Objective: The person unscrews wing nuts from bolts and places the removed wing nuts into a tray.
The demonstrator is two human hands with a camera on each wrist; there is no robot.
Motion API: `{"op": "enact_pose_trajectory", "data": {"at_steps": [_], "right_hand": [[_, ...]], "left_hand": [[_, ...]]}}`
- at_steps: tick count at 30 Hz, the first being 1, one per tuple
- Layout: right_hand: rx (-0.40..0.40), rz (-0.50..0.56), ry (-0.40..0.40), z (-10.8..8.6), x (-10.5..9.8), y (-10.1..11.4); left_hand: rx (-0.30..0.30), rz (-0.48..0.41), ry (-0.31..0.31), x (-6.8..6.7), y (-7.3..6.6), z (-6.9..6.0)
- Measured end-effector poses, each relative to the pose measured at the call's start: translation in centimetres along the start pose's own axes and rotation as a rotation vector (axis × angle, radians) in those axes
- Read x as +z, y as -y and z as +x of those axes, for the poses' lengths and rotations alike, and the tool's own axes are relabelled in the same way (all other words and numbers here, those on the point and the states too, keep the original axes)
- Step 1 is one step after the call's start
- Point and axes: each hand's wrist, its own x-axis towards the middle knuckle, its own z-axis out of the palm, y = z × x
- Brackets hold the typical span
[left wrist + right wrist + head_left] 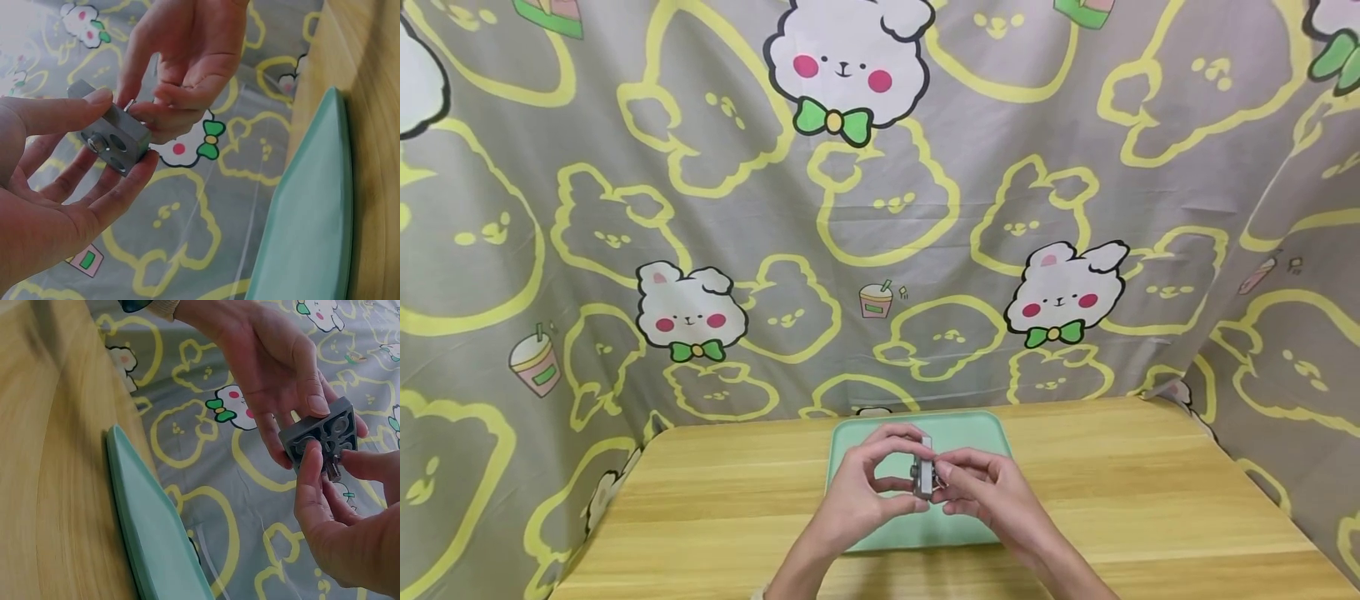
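A small grey block [927,472] is held upright above the green tray [917,533]. My left hand [868,483] grips it by its edges, thumb on one edge and fingers on the opposite one. In the left wrist view the block [128,132] shows round holes and a bolt head [97,142] in its face. On the other side, in the right wrist view, the block [315,431] has recesses, and a threaded metal screw [333,467] sticks out of it. The fingers of my right hand [350,519] pinch around that screw.
The green tray lies on a wooden table [722,492], under both hands. A grey patterned curtain [880,208] hangs behind the table and along both its sides.
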Motion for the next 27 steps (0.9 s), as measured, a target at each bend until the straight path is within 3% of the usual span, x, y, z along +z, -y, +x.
{"op": "enact_pose_trajectory", "data": {"at_steps": [7,10,14,19,27], "right_hand": [[-0.02,0.013,0.0,-0.1,-0.1,-0.2],[-0.06,-0.048,-0.047,-0.1,0.1,-0.2],[-0.179,-0.175,-0.1,-0.3,0.6,-0.2],[-0.471,-0.342,-0.133,-0.3,1.3,-0.7],[-1.043,-0.587,-0.113,0.5,1.4,-1.6]], "left_hand": [[-0.009,0.003,0.004,0.1,0.0,-0.1],[-0.007,-0.005,-0.001,0.1,0.1,0.0],[-0.004,-0.026,-0.011,0.0,0.2,0.0],[-0.006,-0.053,-0.021,-0.5,0.1,-0.1],[0.0,-0.113,-0.011,-1.0,-0.1,-0.1]]}}
